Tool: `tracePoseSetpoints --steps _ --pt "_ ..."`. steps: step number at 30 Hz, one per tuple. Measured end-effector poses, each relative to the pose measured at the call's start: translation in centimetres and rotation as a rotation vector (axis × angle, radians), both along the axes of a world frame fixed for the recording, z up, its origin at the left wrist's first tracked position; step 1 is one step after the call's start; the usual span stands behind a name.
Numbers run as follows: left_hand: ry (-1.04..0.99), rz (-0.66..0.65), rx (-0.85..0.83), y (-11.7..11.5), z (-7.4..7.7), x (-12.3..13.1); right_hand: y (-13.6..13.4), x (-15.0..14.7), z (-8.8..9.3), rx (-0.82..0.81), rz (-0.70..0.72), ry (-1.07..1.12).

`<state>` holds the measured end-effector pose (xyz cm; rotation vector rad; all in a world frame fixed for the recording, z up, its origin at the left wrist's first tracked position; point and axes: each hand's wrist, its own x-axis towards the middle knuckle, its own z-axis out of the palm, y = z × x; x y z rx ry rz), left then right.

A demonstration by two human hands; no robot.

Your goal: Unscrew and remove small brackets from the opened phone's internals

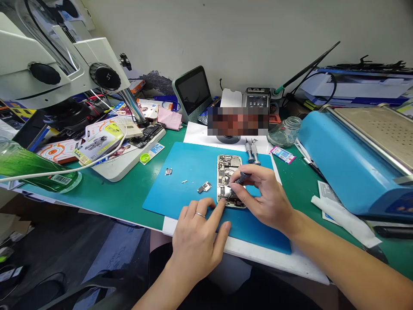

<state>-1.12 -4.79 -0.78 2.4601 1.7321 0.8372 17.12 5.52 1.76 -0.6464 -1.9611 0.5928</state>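
Observation:
An opened smartphone (229, 162) lies on a blue mat (190, 157), its inner parts showing. My right hand (263, 193) is closed round a small dark screwdriver (241, 176), held above the phone's middle; its tip is too small to make out. With fingers apart, my left hand (200, 241) rests at the phone's near end, the index fingertip touching its lower left corner. Left of the phone are a metal-and-black phone part (204, 187), a tiny silver piece (184, 181) and a small square part (168, 171).
Two grey screwdrivers (251, 150) lie beyond the phone near a glass jar (285, 131). A blue machine (342, 163) stands on the right. At left are a microscope (106, 69), boxes (100, 140) and a green bottle (41, 170). A screen device (192, 92) stands behind.

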Motion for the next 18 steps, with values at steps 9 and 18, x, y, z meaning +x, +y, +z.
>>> tracePoseSetpoints --steps 9,18 --pt "-0.004 0.006 0.007 0.0 -0.1 0.0 0.3 0.9 0.4 0.225 -0.016 -0.135" --pt "-0.013 0.008 0.012 0.1 -0.1 0.1 0.5 1.3 1.3 0.406 -0.02 -0.201"
